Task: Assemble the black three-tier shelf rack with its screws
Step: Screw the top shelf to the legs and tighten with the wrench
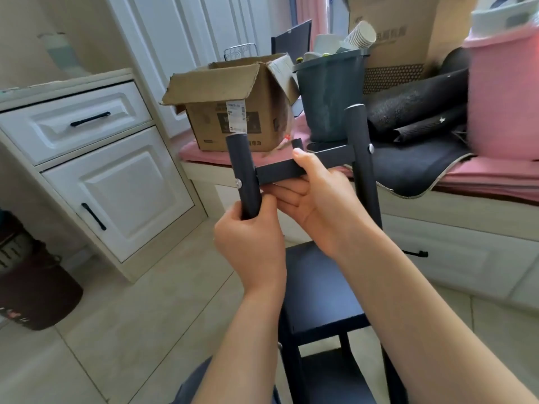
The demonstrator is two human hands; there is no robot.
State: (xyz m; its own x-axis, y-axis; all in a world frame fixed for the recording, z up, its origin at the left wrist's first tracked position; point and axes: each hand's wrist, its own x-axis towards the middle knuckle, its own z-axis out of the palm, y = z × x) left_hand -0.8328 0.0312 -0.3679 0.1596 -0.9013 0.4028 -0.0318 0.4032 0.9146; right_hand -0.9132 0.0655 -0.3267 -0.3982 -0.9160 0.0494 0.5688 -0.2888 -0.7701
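The black shelf rack [320,293] stands upright in front of me, with lower shelves visible beneath my arms. My left hand [250,240] grips the bottom of the near-left black post [243,170], which carries a silver screw head [238,183]. My right hand [320,196] holds the top shelf's black front edge [280,172], thumb on top and fingers underneath. The far-right post [361,153] rises behind my right hand and shows another silver screw [371,147].
An open cardboard box [233,112] and a dark green bin [329,97] sit on a pink-cushioned bench behind the rack. A white cabinet [96,170] stands to the left, a pink basket [504,97] at the right. A dark basket [32,284] rests on the tiled floor.
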